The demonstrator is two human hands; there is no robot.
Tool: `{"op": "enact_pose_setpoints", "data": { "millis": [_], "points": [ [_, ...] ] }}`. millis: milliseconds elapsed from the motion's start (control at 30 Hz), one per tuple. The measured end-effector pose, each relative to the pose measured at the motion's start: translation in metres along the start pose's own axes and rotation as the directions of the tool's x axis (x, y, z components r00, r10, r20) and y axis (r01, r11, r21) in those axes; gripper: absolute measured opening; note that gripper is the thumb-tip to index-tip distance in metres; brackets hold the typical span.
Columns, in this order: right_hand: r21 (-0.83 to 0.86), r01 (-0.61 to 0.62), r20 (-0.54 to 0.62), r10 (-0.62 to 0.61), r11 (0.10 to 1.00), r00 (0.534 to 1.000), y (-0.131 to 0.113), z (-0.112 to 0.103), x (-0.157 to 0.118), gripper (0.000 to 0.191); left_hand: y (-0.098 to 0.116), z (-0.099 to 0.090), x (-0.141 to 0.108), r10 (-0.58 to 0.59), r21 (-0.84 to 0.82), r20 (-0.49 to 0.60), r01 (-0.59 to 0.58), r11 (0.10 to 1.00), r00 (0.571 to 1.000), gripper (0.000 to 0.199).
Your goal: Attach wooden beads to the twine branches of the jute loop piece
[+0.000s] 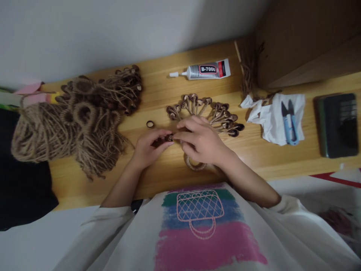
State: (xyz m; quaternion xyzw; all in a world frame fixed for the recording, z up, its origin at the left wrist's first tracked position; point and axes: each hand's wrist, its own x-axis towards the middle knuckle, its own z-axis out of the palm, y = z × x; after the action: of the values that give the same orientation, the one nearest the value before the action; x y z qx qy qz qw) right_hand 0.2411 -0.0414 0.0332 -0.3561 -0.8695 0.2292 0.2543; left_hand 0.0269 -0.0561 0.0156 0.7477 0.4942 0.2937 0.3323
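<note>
My left hand pinches a small dark brown cap between thumb and index finger at the middle of the table. Fingertips of my right hand touch the same cap from the right; its other fingers are curled, and what they hold is hidden. Beneath my right hand lies a twine ring, partly covered. Twine strands with brown caps at their ends fan out behind and right of that hand. A loose cap with a pale centre rests on the table just behind my left hand.
Twine bundles and capped strands fill the left side. A B-7000 glue tube lies at the back. Blue snips rest on white tissue at right, beside a dark phone-like object. A cardboard box stands behind.
</note>
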Motion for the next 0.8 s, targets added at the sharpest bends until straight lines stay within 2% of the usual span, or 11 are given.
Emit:
{"op": "enact_pose_setpoints", "data": {
  "millis": [233, 333, 467, 600, 800],
  "points": [
    [0.006, -0.075, -0.083, 0.075, 0.997, 0.994, 0.0004, 0.0002, 0.0009, 0.027, 0.0014, -0.0008, -0.0003, 0.003, 0.033, 0.02, -0.004, 0.999, 1.0, 0.025],
    [0.015, -0.056, -0.096, 0.057, 0.998, 0.994, 0.0008, -0.0001, 0.0006, 0.027, 0.0014, -0.0008, -0.0005, -0.01, 0.02, 0.022, 0.009, 1.0, 1.0, 0.025],
    [0.023, -0.001, -0.066, 0.003, 1.0, 0.998, 0.0009, -0.001, 0.0002, 0.03, 0.0012, -0.0005, -0.0002, -0.01, -0.001, 0.011, 0.01, 1.0, 1.0, 0.025],
    [0.003, 0.012, -0.01, -0.012, 1.0, 1.0, 0.0008, -0.0006, -0.0001, 0.033, 0.0015, -0.0006, 0.0001, 0.007, -0.009, 0.011, -0.006, 1.0, 1.0, 0.025],
    [-0.02, 0.028, 0.011, -0.028, 0.999, 1.0, 0.0011, 0.0009, -0.0008, 0.033, -0.0001, 0.0002, -0.0005, -0.003, 0.014, 0.02, 0.002, 1.0, 1.0, 0.029]
  ]
}}
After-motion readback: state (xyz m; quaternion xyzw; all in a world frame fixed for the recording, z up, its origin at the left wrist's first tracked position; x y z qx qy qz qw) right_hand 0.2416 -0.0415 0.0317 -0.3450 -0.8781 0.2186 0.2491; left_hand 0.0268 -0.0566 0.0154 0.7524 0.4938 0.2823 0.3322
